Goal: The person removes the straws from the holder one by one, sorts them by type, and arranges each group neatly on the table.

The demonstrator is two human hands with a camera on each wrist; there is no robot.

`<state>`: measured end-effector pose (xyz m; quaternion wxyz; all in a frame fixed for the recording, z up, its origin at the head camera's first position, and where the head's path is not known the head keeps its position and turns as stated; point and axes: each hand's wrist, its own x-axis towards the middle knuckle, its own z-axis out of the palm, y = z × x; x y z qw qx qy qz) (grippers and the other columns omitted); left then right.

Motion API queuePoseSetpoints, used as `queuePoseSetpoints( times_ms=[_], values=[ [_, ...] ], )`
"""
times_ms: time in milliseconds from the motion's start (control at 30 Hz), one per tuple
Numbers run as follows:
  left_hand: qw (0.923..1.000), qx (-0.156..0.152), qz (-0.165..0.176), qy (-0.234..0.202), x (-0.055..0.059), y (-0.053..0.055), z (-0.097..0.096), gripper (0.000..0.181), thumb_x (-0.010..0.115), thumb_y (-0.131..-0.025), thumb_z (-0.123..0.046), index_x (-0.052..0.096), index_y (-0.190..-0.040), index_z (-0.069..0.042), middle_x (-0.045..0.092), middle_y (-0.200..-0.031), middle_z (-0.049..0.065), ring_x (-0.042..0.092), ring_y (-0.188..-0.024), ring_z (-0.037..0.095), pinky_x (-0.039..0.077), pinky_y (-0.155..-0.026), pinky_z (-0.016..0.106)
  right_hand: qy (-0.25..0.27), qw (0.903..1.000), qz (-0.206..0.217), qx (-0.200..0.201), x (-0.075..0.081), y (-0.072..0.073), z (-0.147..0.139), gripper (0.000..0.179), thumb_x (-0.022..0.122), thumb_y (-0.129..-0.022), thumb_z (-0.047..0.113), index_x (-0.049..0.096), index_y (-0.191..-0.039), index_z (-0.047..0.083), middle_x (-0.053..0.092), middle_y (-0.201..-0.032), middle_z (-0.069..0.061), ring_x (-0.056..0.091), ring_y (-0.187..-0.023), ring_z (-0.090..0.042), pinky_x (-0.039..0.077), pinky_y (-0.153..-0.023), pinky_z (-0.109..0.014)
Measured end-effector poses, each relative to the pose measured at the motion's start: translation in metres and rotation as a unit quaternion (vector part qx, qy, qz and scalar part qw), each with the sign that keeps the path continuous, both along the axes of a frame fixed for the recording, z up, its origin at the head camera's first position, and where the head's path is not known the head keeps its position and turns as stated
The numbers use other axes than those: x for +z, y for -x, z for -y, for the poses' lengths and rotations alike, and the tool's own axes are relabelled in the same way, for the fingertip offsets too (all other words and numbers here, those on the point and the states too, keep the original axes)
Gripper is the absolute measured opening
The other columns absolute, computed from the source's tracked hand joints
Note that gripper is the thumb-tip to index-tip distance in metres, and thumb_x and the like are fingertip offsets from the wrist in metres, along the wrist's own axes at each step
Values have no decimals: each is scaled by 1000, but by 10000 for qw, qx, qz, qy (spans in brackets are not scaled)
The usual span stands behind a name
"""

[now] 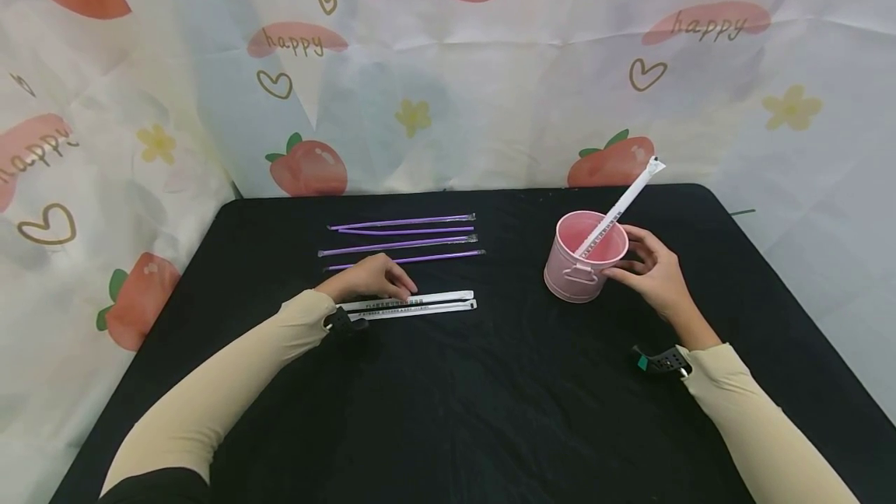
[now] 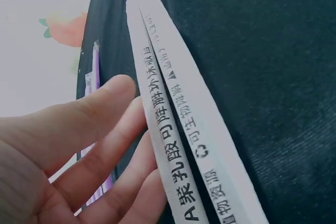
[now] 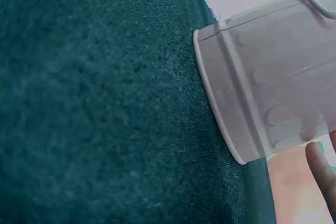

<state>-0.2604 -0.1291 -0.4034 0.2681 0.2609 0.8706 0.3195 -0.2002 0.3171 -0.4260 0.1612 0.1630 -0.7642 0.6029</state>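
Note:
Two white paper-wrapped straws point(image 1: 448, 297) with dark printing lie side by side on the black cloth. My left hand point(image 1: 378, 277) is over their left part. In the left wrist view, its fingertips are right at the edge of one wrapped straw point(image 2: 157, 98), with the thumb apart from it. A pink bucket point(image 1: 568, 271) with small handles stands upright at the right. My right hand point(image 1: 654, 274) holds its right side, thumb toward the front and fingers behind. Inside the bucket leans another white-wrapped straw point(image 1: 626, 199), its top sticking out above the rim.
Several purple straws point(image 1: 406, 243) lie in a row behind my left hand, most in clear wrappers. Black cloth point(image 1: 448, 403) covers the table. A printed curtain point(image 1: 490, 99) hangs behind it and along the left.

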Motion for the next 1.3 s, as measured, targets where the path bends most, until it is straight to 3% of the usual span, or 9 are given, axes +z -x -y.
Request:
queuePoseSetpoints(
  times_ms=[367,600,900,1300],
  values=[
    [9997,-176,129,-66,-8,0,-2,19,71,-82,-6,73,-101,-3,74,-90,9,59,-69,3,51,-64,20,-93,9999,-4,-44,1,-1,1,68,68,-70,-22,44,-132,-6,55,-120,12,57,-101,0,50,-77,-9],
    [9997,-128,156,-101,-8,1,-2,20,71,-82,-7,73,-101,-3,74,-89,9,61,-70,3,54,-67,23,-83,10000,-5,-35,1,-1,1,68,68,-70,-22,44,-132,-5,55,-120,13,57,-101,0,50,-77,-9],
    [9996,-41,249,-154,-2,7,0,23,69,-84,-8,71,-106,-3,73,-97,11,64,-79,4,53,-70,24,-83,10000,-28,13,1,-1,0,68,68,-70,-21,43,-132,-7,56,-120,13,57,-101,0,50,-77,-9],
    [9923,-560,257,-1071,17,16,-12,32,65,-88,-8,63,-116,6,67,-110,24,67,-95,14,53,-88,29,-148,9999,-65,-7,2,-2,1,68,69,-70,-20,44,-132,-6,55,-120,13,57,-102,0,49,-78,-8]
  ],
)
